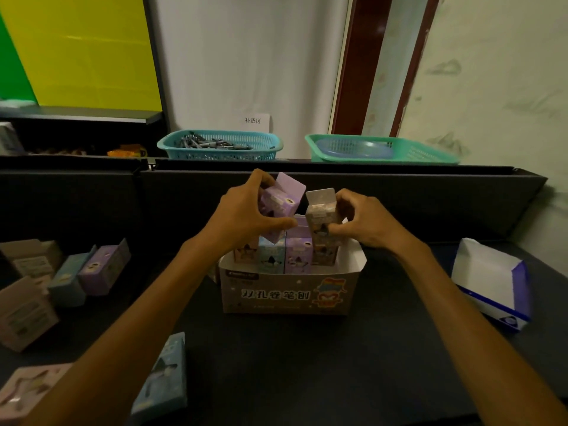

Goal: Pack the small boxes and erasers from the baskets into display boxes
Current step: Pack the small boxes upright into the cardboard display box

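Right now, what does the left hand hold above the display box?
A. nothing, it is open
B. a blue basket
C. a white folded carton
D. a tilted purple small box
D: the left hand grips a purple small box, tilted, above the display box, while the right hand holds a beige small box upright beside it.

Dim room, white wall (246, 56), dark red door frame (356, 72), yellow-green panel (76, 50), black tabletop (307, 364)
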The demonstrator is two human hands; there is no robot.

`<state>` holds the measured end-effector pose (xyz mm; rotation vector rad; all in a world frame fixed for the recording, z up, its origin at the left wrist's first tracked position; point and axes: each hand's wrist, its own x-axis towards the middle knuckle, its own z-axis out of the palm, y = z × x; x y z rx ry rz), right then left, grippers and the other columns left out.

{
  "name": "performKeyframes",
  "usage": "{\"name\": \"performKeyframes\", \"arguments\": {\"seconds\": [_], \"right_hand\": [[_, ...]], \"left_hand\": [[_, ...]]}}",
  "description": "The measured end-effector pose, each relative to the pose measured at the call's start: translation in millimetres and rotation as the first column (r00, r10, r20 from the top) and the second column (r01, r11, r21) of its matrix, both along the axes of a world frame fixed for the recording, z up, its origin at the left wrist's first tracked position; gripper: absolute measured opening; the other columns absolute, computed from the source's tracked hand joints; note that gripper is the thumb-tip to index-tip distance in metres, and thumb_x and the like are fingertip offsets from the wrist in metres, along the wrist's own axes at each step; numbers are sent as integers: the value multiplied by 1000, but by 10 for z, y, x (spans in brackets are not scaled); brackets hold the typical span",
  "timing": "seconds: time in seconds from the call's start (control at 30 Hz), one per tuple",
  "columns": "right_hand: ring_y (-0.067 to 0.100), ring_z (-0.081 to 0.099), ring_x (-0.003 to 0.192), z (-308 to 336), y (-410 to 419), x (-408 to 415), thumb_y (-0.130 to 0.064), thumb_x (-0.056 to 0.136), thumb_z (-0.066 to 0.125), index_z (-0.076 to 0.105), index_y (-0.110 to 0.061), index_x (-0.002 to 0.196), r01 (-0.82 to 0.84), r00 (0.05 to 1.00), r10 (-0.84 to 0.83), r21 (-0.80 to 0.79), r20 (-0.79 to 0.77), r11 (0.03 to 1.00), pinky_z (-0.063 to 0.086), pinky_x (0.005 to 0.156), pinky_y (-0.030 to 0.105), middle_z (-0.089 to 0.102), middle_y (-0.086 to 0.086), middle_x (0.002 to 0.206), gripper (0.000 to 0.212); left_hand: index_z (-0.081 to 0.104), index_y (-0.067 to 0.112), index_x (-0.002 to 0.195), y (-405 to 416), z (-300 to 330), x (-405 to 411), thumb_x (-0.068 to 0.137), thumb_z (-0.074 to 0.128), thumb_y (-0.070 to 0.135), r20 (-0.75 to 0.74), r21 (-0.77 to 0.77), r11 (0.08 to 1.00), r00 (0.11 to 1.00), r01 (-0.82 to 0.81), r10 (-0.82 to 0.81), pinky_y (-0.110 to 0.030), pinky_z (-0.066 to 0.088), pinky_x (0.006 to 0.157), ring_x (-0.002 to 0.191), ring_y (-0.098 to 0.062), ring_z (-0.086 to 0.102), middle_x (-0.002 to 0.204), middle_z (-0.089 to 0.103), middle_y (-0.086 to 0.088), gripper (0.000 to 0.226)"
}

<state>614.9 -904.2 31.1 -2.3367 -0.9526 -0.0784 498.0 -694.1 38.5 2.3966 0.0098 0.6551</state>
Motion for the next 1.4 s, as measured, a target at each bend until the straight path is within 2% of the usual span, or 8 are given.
{"name": "performKeyframes", "arguments": {"seconds": [0.23, 0.37, 0.5, 0.6, 0.7, 1.0, 1.2, 1.4], "right_hand": [[12, 60, 98, -53, 3, 44, -23, 74, 78, 48, -31, 107, 11, 1000, -12, -128, -14, 992, 52, 86, 34, 63, -3, 113, 46], [15, 58, 99, -75, 3, 62, -21, 73, 79, 50, -28, 106, 27, 1000, -30, -216, -9, 976, 50, 88, 36, 61, -2, 110, 45], [16, 54, 101, -113, 38, 78, -24, 68, 81, 49, -30, 109, 67, 997, -55, -288, 52, 955, 47, 93, 40, 58, -3, 108, 52], [17, 46, 106, -124, 48, 88, -32, 68, 81, 46, -37, 108, 117, 988, -73, -359, 133, 926, 42, 93, 37, 50, -6, 105, 54], [19, 38, 103, -100, 54, 92, -41, 69, 79, 49, -36, 112, 164, 978, -86, -445, 190, 880, 37, 86, 34, 41, -5, 104, 53], [19, 42, 108, -70, 228, 76, -50, 73, 72, 51, -28, 119, 162, 934, 90, -634, 345, 756, 30, 95, 36, 56, -1, 114, 54], [22, 39, 109, -123, 196, 188, -54, 67, 74, 50, -38, 117, 113, 974, 35, -611, 225, 784, 35, 97, 39, 49, -2, 108, 58], [18, 41, 100, -154, 240, 190, -50, 71, 73, 54, -33, 108, 128, 953, 84, -637, 292, 760, 34, 94, 37, 55, -5, 103, 45]], "left_hand": [[43, 22, 118, 75, -153, 94, 60, 79, 51, -34, 73, 996, 998, -54, 56, -28, 54, 79, 99, -13, 60, 120, 60, -2, 75], [41, 22, 111, 120, -188, 112, 58, 82, 48, -46, 43, 998, 998, -41, 43, -26, 54, 75, 95, -11, 59, 110, 57, 4, 72], [44, 23, 106, 152, -209, 148, 61, 84, 39, -47, -14, 1000, 999, -11, 11, -16, 49, 66, 85, -3, 59, 98, 57, 12, 62], [47, 22, 104, 158, -214, 158, 67, 82, 30, -47, -52, 998, 998, 33, -35, -11, 46, 61, 83, 1, 59, 93, 59, 13, 52], [50, 21, 108, 175, -216, 149, 71, 79, 26, -44, -78, 994, 996, 70, -74, -12, 49, 66, 87, -1, 61, 98, 62, 10, 48], [50, 24, 109, 254, -207, 86, 71, 78, 27, -41, -112, 991, 996, 76, -81, -11, 48, 63, 88, 0, 61, 101, 62, 10, 47], [51, 21, 113, 276, -196, 46, 72, 77, 26, -37, -85, 994, 997, 70, -74, -8, 46, 60, 86, 4, 59, 102, 60, 11, 48], [52, 21, 111, 255, -200, 44, 72, 78, 25, -28, -99, 991, 995, 91, -94, -10, 49, 64, 89, 1, 61, 102, 63, 8, 47]]}}
